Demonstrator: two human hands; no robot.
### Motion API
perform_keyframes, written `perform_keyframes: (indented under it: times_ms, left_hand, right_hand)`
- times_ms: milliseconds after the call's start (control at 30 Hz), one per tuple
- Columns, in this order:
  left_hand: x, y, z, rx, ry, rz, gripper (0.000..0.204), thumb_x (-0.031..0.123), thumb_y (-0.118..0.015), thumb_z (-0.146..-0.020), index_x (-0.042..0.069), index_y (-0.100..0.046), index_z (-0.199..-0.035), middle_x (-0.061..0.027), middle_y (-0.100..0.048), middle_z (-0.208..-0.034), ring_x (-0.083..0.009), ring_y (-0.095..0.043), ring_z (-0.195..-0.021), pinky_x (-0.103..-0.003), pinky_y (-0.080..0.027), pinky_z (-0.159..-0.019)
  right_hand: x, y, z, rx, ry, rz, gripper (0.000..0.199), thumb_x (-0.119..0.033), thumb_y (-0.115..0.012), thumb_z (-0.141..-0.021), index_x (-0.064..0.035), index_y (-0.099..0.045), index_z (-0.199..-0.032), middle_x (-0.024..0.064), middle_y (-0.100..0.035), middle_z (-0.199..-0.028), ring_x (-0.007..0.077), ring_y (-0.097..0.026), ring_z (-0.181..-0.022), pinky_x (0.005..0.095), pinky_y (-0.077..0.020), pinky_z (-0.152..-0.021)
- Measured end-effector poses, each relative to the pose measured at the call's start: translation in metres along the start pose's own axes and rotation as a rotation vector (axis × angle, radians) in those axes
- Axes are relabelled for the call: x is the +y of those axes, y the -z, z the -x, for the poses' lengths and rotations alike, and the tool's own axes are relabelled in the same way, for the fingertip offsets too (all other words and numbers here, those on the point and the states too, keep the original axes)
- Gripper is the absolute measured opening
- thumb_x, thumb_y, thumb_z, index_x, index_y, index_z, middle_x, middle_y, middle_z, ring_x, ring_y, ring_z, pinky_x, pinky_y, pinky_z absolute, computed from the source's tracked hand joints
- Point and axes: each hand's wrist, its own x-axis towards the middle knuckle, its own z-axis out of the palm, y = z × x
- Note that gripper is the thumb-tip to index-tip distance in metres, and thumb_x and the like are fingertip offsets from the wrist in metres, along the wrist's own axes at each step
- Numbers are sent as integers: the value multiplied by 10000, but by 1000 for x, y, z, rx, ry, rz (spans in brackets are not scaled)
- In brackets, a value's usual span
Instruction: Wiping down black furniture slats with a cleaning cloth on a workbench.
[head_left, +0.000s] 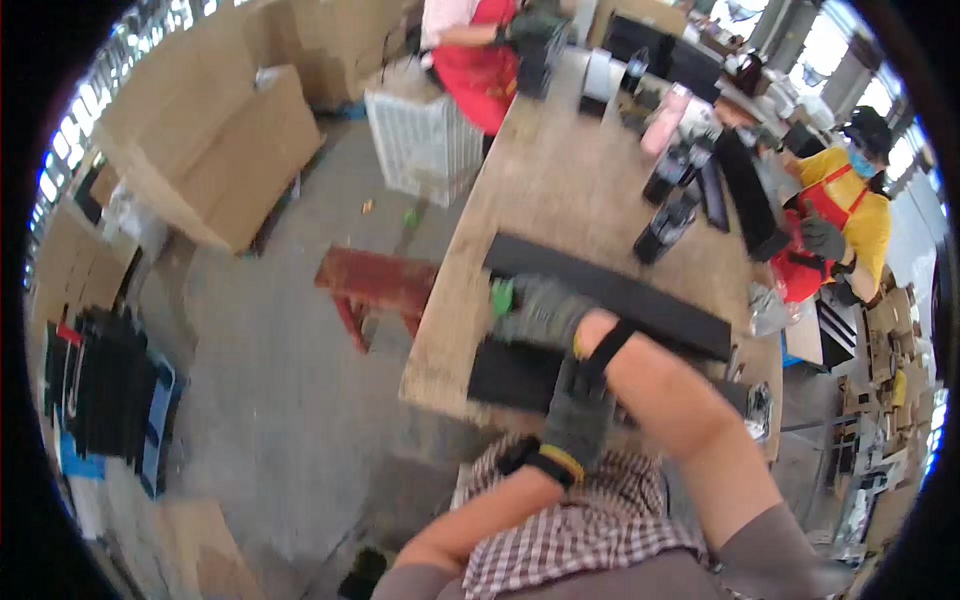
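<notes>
Two long black flat pieces lie side by side across the wooden table [530,165]: a far piece [650,305] and a near piece [505,375]. In a grey glove, my right hand [543,312] reaches left across them with its fingers closed round a small green thing [502,296], too blurred to name. My left hand [580,415], gloved too, rests over the near piece at the table's front edge. Its fingers are partly hidden under my right wrist, so their grip does not show.
A red wooden stool [375,285] stands against the table's left side. Dark bottles [665,225] and a black long piece [745,195] are farther back. One co-worker [850,195] is at the right, another [480,60] at the far end. Large cardboard boxes [210,150] stand left.
</notes>
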Motion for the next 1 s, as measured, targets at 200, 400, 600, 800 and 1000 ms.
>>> perform_keyframes:
  times_ms: [200,400,600,800,1000]
  left_hand:
    - [-10,5,13,69,-57,115,451,254,-678,-899,67,-664,-1309,-159,-548,-1451,-370,-518,-1345,-565,-392,-1162]
    - [-9,-4,10,151,-93,163,442,256,-768,-813,120,-704,-1229,-110,-621,-1251,-348,-596,-1204,-533,-493,-1038]
    - [-13,7,12,226,-83,153,476,260,-793,-782,113,-706,-1226,-107,-634,-1215,-351,-602,-1171,-524,-503,-1022]
    - [-6,-3,10,243,-122,224,452,264,-800,-768,84,-724,-1176,-116,-634,-1208,-359,-605,-1158,-557,-513,-999]
    - [-6,-1,5,249,-118,200,470,232,-809,-718,87,-722,-1157,-126,-639,-1189,-377,-616,-1133,-564,-511,-1001]
  right_hand:
    - [-2,31,14,-236,-183,225,372,-402,-754,-783,-97,-720,-994,189,-749,-1007,417,-698,-979,503,-539,-853]
    - [5,25,18,-166,-234,59,385,-392,-747,-769,-90,-720,-1006,205,-750,-1039,407,-698,-1026,473,-538,-901]
    - [10,39,57,-120,-206,176,376,-406,-692,-776,-115,-717,-1014,228,-730,-1054,442,-680,-1019,494,-534,-893]
    - [82,97,133,-297,-411,372,334,-386,-743,-763,-123,-694,-963,164,-748,-988,408,-695,-984,499,-532,-839]
    - [68,59,124,41,-249,178,351,-375,-733,-801,-97,-699,-1013,193,-741,-1024,408,-688,-1027,489,-531,-897]
